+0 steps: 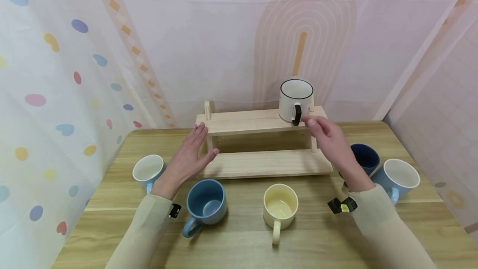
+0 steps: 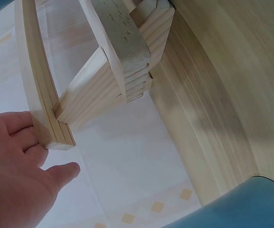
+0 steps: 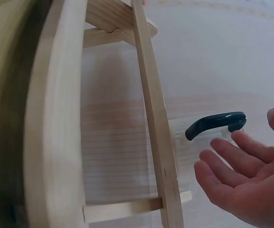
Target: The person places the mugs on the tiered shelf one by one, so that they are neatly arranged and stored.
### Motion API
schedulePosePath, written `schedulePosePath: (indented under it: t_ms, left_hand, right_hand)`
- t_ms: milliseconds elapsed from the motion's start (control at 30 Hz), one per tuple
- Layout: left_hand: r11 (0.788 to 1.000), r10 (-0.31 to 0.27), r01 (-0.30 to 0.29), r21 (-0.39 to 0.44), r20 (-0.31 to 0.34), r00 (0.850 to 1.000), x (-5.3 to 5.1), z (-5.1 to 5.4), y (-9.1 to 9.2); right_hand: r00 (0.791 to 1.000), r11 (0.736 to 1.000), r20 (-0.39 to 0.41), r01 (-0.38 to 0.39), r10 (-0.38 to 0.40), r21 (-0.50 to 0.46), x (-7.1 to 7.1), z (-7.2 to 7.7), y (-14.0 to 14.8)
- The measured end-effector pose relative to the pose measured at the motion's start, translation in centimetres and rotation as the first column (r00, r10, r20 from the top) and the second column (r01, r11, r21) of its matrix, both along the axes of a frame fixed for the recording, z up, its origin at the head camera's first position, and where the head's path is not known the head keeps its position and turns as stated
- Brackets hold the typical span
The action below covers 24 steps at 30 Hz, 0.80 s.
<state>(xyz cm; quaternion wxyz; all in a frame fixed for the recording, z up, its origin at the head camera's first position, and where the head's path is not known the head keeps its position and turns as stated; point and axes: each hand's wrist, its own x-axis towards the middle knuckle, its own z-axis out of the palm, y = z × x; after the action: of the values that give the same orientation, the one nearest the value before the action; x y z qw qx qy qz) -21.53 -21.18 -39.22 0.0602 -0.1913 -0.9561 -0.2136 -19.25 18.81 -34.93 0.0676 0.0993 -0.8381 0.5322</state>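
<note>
A white mug [image 1: 289, 103] with a black rim stands upright at the right end of the upper board of a two-tier wooden rack [image 1: 242, 121]. Its black handle [image 3: 217, 122] points toward me. Beside that handle is my right hand [image 1: 330, 138], its fingers loosely bent and holding nothing; in the right wrist view the fingertips are close to the handle, and contact is hard to judge. My left hand [image 1: 186, 155] rests with extended fingers against the left end of the upper board, as the left wrist view also shows on the wood [image 2: 56, 130].
In front of the rack stand a blue mug [image 1: 207, 202] and a yellow mug [image 1: 280, 206]. A light blue mug [image 1: 149, 168] is at left, partly behind my left wrist. To the right are a navy mug [image 1: 366, 157] and another light blue mug [image 1: 399, 177]. A patterned curtain [image 1: 209, 45] hangs behind.
</note>
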Motion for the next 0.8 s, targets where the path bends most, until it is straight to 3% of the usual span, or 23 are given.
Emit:
schedulePosePath:
  t_ms: [200, 667, 800]
  left_hand:
    - [1.0, -0.005, 0.005, 0.003, -0.002, 1.0, -0.1, 0.0, -0.1]
    - [1.0, 0.006, -0.006, 0.003, 0.003, 1.0, 0.0, 0.1, -0.7]
    - [1.0, 0.006, -0.006, 0.002, 0.003, 1.0, 0.0, 0.2, -0.9]
  right_hand:
    - [0.999, 0.996, -0.049, -0.009, 0.013, 0.092, 2.7, -0.9, 0.7]
    - [0.993, 0.969, -0.007, -0.116, 0.12, 0.216, 8.2, -2.6, 1.6]
    - [0.987, 0.956, -0.036, -0.144, 0.158, 0.254, 9.7, -2.8, 1.8]
